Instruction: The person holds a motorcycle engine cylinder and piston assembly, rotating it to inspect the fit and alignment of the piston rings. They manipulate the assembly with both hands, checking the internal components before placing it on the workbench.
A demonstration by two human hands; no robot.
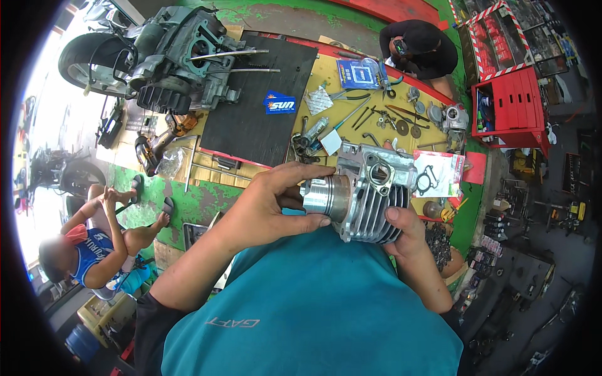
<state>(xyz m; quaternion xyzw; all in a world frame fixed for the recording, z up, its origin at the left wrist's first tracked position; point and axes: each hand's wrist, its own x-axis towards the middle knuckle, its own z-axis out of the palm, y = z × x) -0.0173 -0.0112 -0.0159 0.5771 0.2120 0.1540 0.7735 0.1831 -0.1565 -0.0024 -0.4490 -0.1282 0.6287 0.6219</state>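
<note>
Your left hand (266, 197) pinches the piston (317, 197) at the left end of the finned cylinder (371, 216); your right hand (409, 237) grips the cylinder's right side — both parts near centre. Step: fitting or withdrawing, unclear — next move likely calls for square alignment.

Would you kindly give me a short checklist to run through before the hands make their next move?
1. Left hand gripping the silver piston: ok, thumb and fingers are around it.
2. Right hand steadying the finned cylinder: ok, its thumb presses on the fins.
3. Piston fully inside the cylinder: not ok, its end stands out.
4. Cylinder's inner wall clean: cannot tell, hidden.
5. Engine's two long rods exposed: ok, they stick out.
6. Yellow worktop free of loose parts: not ok, tools and parts lie scattered.
</note>
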